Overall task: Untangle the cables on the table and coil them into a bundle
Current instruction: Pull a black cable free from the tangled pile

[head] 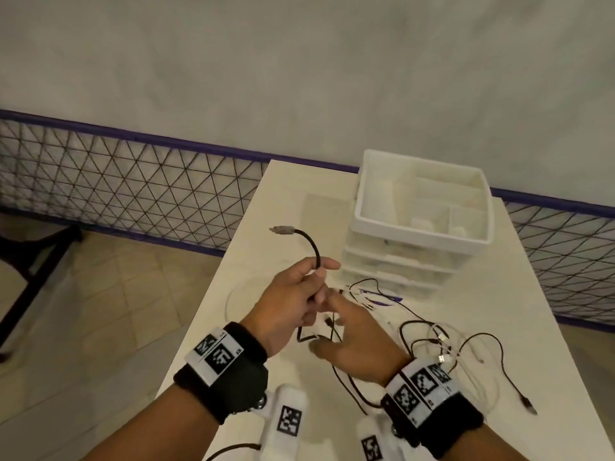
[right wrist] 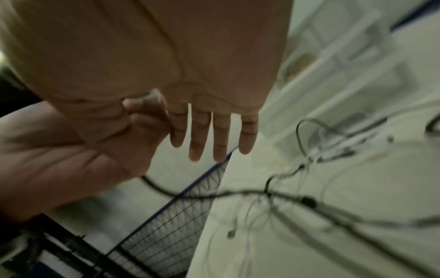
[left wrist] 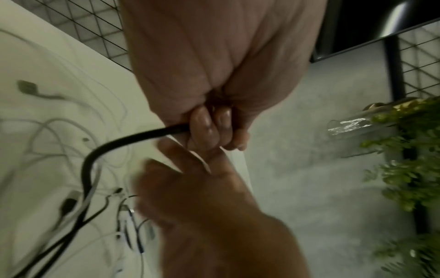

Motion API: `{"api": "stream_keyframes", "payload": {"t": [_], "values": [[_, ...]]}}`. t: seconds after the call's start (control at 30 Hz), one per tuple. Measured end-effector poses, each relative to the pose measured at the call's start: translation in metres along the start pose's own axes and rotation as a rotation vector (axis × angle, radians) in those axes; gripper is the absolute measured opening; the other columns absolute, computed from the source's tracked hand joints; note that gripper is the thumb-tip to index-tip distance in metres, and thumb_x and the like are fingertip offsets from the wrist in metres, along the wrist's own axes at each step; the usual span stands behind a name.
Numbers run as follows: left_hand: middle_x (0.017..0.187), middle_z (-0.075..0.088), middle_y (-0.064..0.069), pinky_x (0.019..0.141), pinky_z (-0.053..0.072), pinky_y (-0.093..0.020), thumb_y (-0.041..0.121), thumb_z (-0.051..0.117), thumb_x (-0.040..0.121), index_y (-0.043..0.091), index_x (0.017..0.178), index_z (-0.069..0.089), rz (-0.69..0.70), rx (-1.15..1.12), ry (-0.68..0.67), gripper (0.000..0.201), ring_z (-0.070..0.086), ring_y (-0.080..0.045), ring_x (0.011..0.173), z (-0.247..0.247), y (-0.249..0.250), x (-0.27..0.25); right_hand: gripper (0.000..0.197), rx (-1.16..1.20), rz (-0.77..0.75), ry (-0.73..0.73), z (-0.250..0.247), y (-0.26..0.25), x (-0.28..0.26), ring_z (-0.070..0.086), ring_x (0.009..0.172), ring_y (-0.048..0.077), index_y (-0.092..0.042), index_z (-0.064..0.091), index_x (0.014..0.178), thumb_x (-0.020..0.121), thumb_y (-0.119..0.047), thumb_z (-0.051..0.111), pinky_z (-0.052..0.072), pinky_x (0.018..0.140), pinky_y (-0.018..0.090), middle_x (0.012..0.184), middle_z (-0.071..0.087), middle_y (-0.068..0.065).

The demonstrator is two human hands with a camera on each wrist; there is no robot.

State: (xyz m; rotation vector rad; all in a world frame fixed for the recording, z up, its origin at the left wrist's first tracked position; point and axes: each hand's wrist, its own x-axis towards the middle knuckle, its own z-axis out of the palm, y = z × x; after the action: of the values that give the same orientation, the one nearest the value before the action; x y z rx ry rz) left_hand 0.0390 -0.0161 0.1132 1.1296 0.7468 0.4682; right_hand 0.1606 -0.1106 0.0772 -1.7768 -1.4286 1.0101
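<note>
left hand [head: 293,304] is curled round a thick black cable [head: 314,249], gripping it above the tabletop [head: 283,201]; the cable's free end arcs up out of the fist and ends in a grey plug [head: 282,230]. below the fist the same cable drops toward the tabletop. right hand [head: 359,341] is spread with straight fingers [right wrist: 200,131], holding nothing, its fingertips just beside the left hand's knuckles. tangled cables [head: 446,347], thin black and white ones with small plugs, lie on the tabletop to the right of both hands. white drawer organizer [head: 422,207] stands at the far side of the tabletop, beyond the tangle. both wrists wear black bands with printed marker tags [head: 219,354].
</note>
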Motion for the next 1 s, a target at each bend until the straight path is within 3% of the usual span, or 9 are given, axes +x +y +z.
{"api": "stream_keyframes", "payload": {"t": [0.1, 0.23, 0.33, 0.43, 0.5, 0.63, 0.77, 0.87, 1.0], "values": [[0.058, 0.039, 0.004, 0.041, 0.021, -0.021, 0.024, 0.044, 0.106, 0.015, 0.113, 0.069, 0.024, 0.023, 0.118, 0.027, 0.023, -0.009, 0.046, 0.0, 0.013, 0.007, 0.005, -0.005, 0.04, -0.102, 0.022, 0.018, -0.003, 0.067, 0.088, 0.009, -0.031, 0.065, 0.084, 0.089, -0.031, 0.065, 0.051, 0.083, 0.025, 0.094, 0.073, 0.001], [0.051, 0.039, 0.007, 0.048, 0.016, -0.027, 0.026, 0.042, 0.106, 0.011, 0.102, 0.069, -0.027, 0.078, 0.296, 0.031, 0.022, -0.01, 0.044, -0.034, 0.017, 0.013, 0.035, -0.14, 0.305, -0.036, -0.001, 0.079, -0.016, 0.051, 0.057, 0.007, -0.028, 0.057, 0.061, 0.095, -0.037, 0.058, 0.045, 0.06, 0.028, 0.064, 0.058, -0.003], [0.045, 0.039, 0.007, 0.042, 0.018, -0.022, 0.022, 0.041, 0.106, 0.005, 0.092, 0.066, -0.216, 0.187, 0.426, 0.034, 0.023, -0.009, 0.037, -0.06, -0.005, 0.013, 0.031, -0.37, 0.38, 0.075, -0.035, 0.108, -0.027, 0.058, 0.069, 0.01, -0.03, 0.054, 0.064, 0.09, -0.046, 0.06, 0.053, 0.075, 0.034, 0.066, 0.059, -0.011], [0.06, 0.048, -0.005, 0.047, 0.028, -0.021, 0.012, 0.039, 0.105, -0.002, 0.095, 0.066, -0.494, 0.457, 0.303, 0.032, 0.044, -0.019, 0.044, -0.068, -0.038, 0.008, 0.014, -0.514, 0.216, 0.259, -0.053, 0.095, -0.026, 0.063, 0.08, 0.011, -0.038, 0.063, 0.078, 0.09, -0.045, 0.058, 0.052, 0.081, 0.037, 0.072, 0.063, -0.02], [0.09, 0.067, -0.015, 0.06, 0.043, -0.026, 0.028, 0.042, 0.104, -0.008, 0.115, 0.064, -0.601, 0.87, 0.138, 0.042, 0.069, -0.033, 0.084, -0.063, -0.05, 0.005, 0.016, -0.586, 0.028, 0.363, -0.056, 0.07, -0.023, 0.06, 0.084, 0.011, -0.041, 0.071, 0.09, 0.089, -0.047, 0.056, 0.047, 0.08, 0.037, 0.072, 0.062, -0.024], [0.138, 0.055, -0.017, 0.101, 0.041, -0.035, 0.069, 0.036, 0.093, 0.006, 0.137, 0.048, -0.233, 1.168, 0.189, 0.078, 0.051, -0.032, 0.128, -0.023, -0.023, 0.005, 0.012, -0.345, -0.166, 0.313, -0.05, 0.023, -0.011, 0.06, 0.077, 0.014, -0.034, 0.074, 0.093, 0.091, -0.037, 0.062, 0.048, 0.078, 0.038, 0.074, 0.07, -0.009], [0.096, 0.072, 0.006, 0.07, 0.044, -0.024, 0.057, 0.053, 0.093, 0.026, 0.114, 0.065, 0.074, 0.796, -0.045, 0.039, 0.064, -0.012, 0.083, 0.033, 0.009, 0.005, 0.018, 0.006, -0.221, 0.331, -0.051, -0.002, -0.003, 0.064, 0.071, 0.015, -0.021, 0.076, 0.088, 0.09, -0.007, 0.065, 0.053, 0.07, 0.033, 0.078, 0.071, 0.007], [0.082, 0.074, -0.001, 0.057, 0.038, -0.024, 0.036, 0.064, 0.093, 0.025, 0.081, 0.074, 0.222, 0.581, 0.152, 0.019, 0.052, -0.01, 0.059, 0.04, 0.027, 0.011, 0.01, 0.262, -0.025, 0.386, -0.069, 0.009, -0.004, 0.051, 0.059, 0.016, -0.024, 0.073, 0.085, 0.088, -0.014, 0.073, 0.045, 0.062, 0.034, 0.062, 0.061, 0.005], [0.081, 0.072, 0.008, 0.058, 0.035, -0.028, 0.024, 0.062, 0.096, 0.017, 0.076, 0.068, 0.408, 0.2, 0.225, 0.022, 0.041, -0.009, 0.05, 0.031, 0.079, 0.008, 0.011, 0.287, 0.185, 0.427, -0.089, 0.061, -0.027, 0.055, 0.05, 0.008, -0.019, 0.073, 0.077, 0.087, -0.016, 0.075, 0.046, 0.062, 0.027, 0.055, 0.062, -0.006]]}}
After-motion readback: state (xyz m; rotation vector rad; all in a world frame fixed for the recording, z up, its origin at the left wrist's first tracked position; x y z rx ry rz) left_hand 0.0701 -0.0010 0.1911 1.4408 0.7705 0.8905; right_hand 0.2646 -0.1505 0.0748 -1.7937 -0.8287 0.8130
